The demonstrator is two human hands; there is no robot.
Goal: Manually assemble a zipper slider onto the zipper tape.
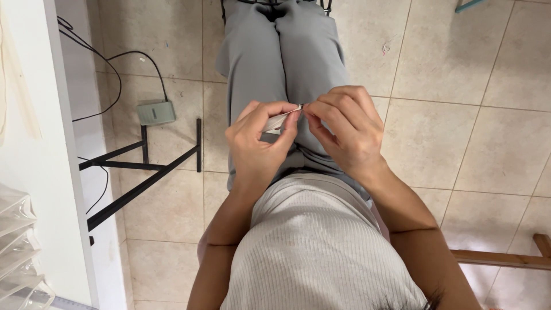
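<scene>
— What does the left hand hold?

— A small white strip, pinched between thumb and forefinger above the lap. Most of it is hidden behind the fingers, so its kind cannot be told.

— And the right hand?

— Its thumb and forefinger are closed at the strip's tip, meeting the left fingertips. Whether they grip the strip itself or something tiny at its end is too small to make out.

— What lies around?

— Grey trousers below the hands, cut off at the top edge. A tiled floor. To the left, a black frame, a small grey box with a cable, and a white panel. Clear trays sit at the lower left corner, cut off. A wooden bar shows at the right, only partly.
</scene>
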